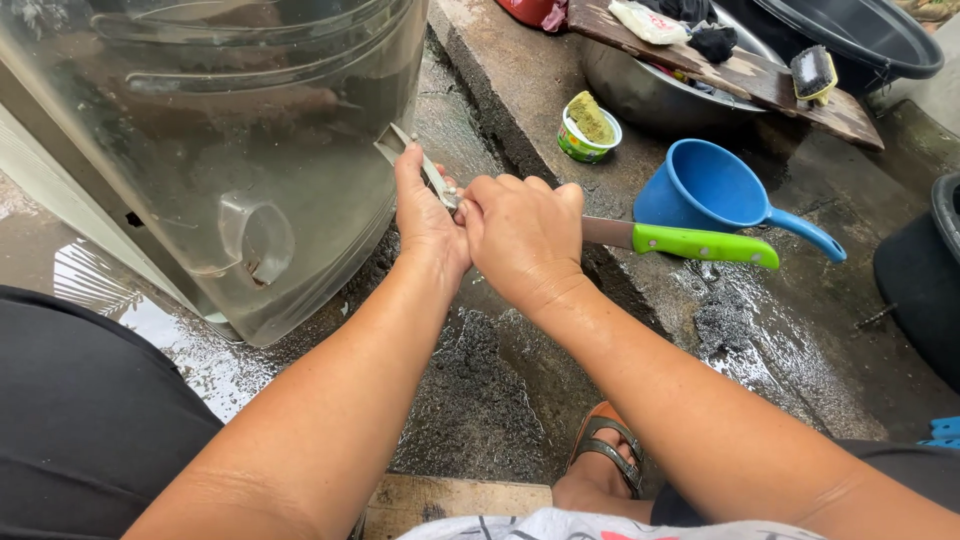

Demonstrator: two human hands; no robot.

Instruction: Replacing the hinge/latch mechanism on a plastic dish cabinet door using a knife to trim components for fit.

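My left hand (425, 215) grips a small, slim silvery fish (412, 152) whose end pokes up past the fingers, close to the wall of a big clear plastic tub (250, 130). My right hand (522, 238) presses against the left one. It holds a knife by the blade (606, 232), with the bright green handle (705, 245) sticking out to the right. The blade tip is hidden between the two hands, over wet concrete.
A blue plastic dipper (712, 187) lies right of the knife. Behind it stand a small cup with a green sponge (588, 125), a metal basin (650, 95) under a wooden board (760, 75), and a dark tub (870, 35). My sandalled foot (605, 455) rests below.
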